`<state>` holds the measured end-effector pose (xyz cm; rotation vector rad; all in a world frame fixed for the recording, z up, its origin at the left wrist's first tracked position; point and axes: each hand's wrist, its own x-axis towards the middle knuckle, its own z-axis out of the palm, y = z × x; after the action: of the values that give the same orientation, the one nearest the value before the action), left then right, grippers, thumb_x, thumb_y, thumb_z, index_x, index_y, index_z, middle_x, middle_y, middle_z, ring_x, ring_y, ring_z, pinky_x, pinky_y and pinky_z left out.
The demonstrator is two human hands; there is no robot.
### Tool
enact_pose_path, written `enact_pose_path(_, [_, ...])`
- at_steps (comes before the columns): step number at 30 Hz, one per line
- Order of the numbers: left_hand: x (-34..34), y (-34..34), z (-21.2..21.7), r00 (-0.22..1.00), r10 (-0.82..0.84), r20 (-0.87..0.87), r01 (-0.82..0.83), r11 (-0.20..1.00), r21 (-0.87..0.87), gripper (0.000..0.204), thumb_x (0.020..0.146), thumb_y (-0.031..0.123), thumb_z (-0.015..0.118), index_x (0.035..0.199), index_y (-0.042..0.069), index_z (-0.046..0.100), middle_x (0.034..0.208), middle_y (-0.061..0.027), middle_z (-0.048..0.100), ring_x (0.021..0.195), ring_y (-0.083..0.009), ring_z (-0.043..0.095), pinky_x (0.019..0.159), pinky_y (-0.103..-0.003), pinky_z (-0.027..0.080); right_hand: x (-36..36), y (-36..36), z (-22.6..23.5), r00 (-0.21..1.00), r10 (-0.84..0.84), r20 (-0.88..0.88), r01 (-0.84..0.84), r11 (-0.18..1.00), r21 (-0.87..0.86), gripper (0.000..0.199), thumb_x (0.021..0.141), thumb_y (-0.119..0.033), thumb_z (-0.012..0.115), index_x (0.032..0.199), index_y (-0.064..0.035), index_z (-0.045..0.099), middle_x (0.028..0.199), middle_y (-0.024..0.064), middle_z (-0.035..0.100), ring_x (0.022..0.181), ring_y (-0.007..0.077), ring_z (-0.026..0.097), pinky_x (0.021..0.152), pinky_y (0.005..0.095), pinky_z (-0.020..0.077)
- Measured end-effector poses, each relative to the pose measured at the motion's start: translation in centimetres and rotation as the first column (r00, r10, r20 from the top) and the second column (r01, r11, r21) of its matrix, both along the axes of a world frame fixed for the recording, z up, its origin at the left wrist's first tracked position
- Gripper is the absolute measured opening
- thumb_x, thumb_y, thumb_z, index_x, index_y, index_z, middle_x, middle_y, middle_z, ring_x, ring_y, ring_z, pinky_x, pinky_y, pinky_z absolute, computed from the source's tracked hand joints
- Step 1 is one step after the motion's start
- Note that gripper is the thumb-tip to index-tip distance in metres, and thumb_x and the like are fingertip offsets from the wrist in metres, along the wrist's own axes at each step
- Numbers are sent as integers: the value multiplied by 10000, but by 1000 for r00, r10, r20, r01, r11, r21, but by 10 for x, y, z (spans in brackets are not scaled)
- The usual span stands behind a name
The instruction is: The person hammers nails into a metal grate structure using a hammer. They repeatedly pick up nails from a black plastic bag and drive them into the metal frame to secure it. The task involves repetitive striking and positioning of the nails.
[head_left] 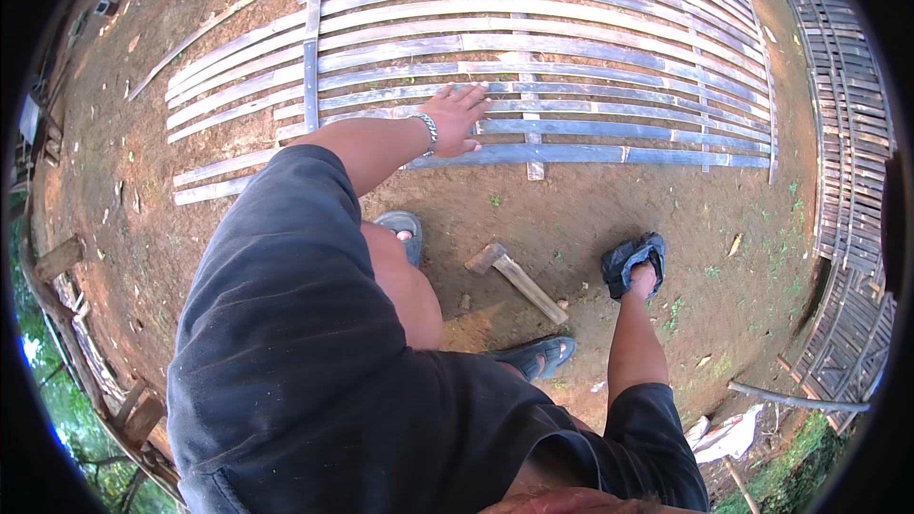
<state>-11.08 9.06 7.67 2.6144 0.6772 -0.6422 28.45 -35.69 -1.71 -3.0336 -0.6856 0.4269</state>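
A panel of split bamboo slats [571, 49] lies on the ground ahead of me, with the slats nailed across several cross strips. My left hand [457, 119], a metal bracelet at its wrist, rests on the near slats with its fingers spread and nothing in it. Down at the right, my right hand [644, 280] grips a crumpled black plastic bag [624, 255] just above the soil; the bag hides most of its fingers. Between my feet, a hammer [522, 287] with a wooden handle lies on the dirt.
My sandalled feet stand on either side of the hammer, one sandal [541, 356] nearer me. A loose bamboo strip [195, 43] lies at the far left. Along the right edge runs a woven bamboo fence [838, 124]. A pole [800, 401] and a white sheet [733, 435] lie lower right.
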Motion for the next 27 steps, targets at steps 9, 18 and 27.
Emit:
enact_pose_path(9, [16, -2, -4, 999, -19, 38, 20, 1000, -16, 850, 995, 518, 561, 1632, 78, 210, 1719, -169, 102, 1587, -314, 139, 1295, -471, 141, 14, -5, 37, 999, -25, 36, 28, 996, -84, 282, 863, -208, 635, 1093, -78, 733, 1095, 231, 726, 1026, 431, 686, 886, 488, 532])
enact_pose_path(18, [15, -4, -4, 997, -27, 78, 29, 999, -28, 807, 993, 510, 568, 1612, 81, 279, 1711, -175, 143, 1578, -321, 180, 1289, -479, 162, 33, -16, 28, 999, 19, -25, -20, 999, -42, 242, 855, -218, 711, 1051, -82, 756, 1022, 193, 750, 949, 388, 715, 866, 468, 553])
enact_pose_path(27, [18, -7, -4, 977, -3, 214, 15, 998, -55, 725, 995, 467, 574, 1569, 69, 378, 1689, -175, 223, 1564, -314, 223, 1285, -479, 176, 24, -20, 96, 972, 219, -91, -212, 974, 83, 150, 895, -56, 586, 990, -38, 701, 894, 193, 713, 799, 329, 671, 770, 420, 543])
